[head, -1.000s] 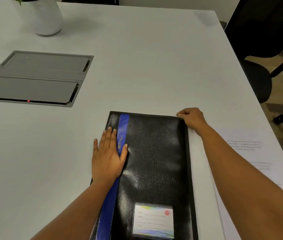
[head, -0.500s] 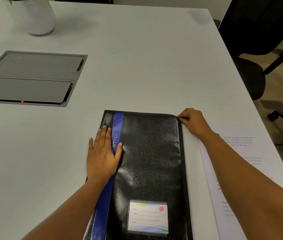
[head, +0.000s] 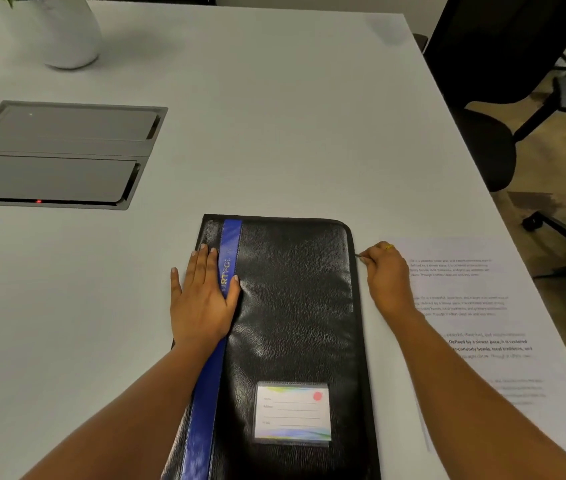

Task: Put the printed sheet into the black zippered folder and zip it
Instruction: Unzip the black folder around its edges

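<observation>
The black zippered folder (head: 292,306) lies flat on the white table, with a blue stripe down its left side and a label card near its lower end. My left hand (head: 202,296) rests flat on the stripe side, fingers straight. My right hand (head: 387,275) pinches the zipper pull (head: 359,256) on the folder's right edge, a little below the far right corner. The printed sheet (head: 475,323) lies on the table to the right of the folder, partly under my right forearm.
A grey cable hatch (head: 56,154) with a red light is set into the table at the left. A white vase (head: 67,32) stands at the far left. A black office chair (head: 496,98) sits beyond the table's right edge (head: 503,209).
My right hand has moved from the folder's far right corner toward me along the right edge, taking the zipper pull with it. My left hand stays pressed on the stripe.
</observation>
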`<action>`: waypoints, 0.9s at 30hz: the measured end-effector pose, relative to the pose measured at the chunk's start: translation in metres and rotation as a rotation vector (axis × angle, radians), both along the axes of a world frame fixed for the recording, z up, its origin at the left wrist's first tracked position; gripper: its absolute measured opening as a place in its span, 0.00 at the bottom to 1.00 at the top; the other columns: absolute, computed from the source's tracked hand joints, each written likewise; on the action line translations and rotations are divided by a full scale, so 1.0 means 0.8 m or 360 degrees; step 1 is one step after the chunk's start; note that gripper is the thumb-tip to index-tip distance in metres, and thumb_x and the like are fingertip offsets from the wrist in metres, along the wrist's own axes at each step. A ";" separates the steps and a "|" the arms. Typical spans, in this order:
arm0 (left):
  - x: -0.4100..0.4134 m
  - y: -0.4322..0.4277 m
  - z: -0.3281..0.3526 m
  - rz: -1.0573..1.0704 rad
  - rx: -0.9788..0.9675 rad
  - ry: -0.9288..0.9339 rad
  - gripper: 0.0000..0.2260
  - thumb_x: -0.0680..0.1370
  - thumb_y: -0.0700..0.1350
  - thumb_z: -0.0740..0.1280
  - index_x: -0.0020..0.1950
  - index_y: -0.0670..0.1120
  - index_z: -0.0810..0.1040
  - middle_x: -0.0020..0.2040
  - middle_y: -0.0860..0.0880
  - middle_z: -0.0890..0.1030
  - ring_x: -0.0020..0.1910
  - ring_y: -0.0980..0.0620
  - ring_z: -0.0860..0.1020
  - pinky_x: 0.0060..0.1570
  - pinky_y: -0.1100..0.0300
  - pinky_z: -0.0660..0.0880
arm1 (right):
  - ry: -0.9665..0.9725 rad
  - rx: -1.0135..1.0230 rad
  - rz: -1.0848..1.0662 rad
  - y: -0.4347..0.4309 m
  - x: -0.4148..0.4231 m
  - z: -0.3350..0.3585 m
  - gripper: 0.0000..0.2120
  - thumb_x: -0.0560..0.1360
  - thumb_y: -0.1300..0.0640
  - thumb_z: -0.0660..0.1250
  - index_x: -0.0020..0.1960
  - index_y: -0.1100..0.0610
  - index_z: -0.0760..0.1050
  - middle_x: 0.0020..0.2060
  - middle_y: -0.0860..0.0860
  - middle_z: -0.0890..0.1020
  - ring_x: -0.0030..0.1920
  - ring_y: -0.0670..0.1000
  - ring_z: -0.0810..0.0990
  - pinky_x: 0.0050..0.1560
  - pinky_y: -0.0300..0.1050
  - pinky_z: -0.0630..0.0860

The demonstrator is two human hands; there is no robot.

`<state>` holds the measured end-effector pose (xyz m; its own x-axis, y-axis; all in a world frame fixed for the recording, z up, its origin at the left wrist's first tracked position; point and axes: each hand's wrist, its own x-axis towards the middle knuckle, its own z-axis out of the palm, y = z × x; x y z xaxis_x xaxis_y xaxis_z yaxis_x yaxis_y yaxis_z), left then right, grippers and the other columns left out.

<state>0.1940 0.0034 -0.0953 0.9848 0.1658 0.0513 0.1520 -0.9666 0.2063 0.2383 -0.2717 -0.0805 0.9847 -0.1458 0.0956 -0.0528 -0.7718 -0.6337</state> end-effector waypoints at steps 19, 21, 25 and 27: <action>-0.004 -0.005 0.010 -0.0147 0.0002 -0.0098 0.22 0.80 0.51 0.54 0.73 0.44 0.62 0.75 0.45 0.60 0.76 0.48 0.55 0.74 0.51 0.44 | 0.0152 -0.0076 -0.0007 0.003 -0.026 0.001 0.12 0.77 0.64 0.61 0.58 0.61 0.78 0.46 0.56 0.77 0.44 0.48 0.71 0.45 0.37 0.65; -0.007 -0.019 0.014 -0.0198 -0.0032 -0.0126 0.21 0.80 0.49 0.57 0.71 0.44 0.65 0.75 0.45 0.62 0.75 0.47 0.56 0.73 0.49 0.47 | 0.0138 -0.0095 -0.0027 0.004 -0.023 0.003 0.11 0.77 0.64 0.61 0.55 0.62 0.79 0.45 0.57 0.78 0.44 0.50 0.74 0.44 0.38 0.66; -0.018 -0.059 0.011 -0.0271 -0.0113 -0.0012 0.25 0.79 0.55 0.54 0.75 0.50 0.58 0.77 0.49 0.54 0.77 0.50 0.49 0.73 0.49 0.41 | 0.0165 -0.0258 0.0010 0.002 -0.017 0.005 0.10 0.77 0.63 0.60 0.53 0.62 0.79 0.48 0.56 0.80 0.52 0.54 0.76 0.45 0.38 0.65; -0.020 -0.066 0.004 -0.0216 -0.0123 0.0043 0.26 0.79 0.59 0.51 0.76 0.53 0.52 0.78 0.52 0.51 0.77 0.52 0.46 0.73 0.48 0.39 | 0.0173 -0.0383 0.0083 -0.002 -0.015 0.006 0.10 0.78 0.62 0.59 0.54 0.62 0.78 0.50 0.56 0.80 0.52 0.54 0.76 0.44 0.38 0.64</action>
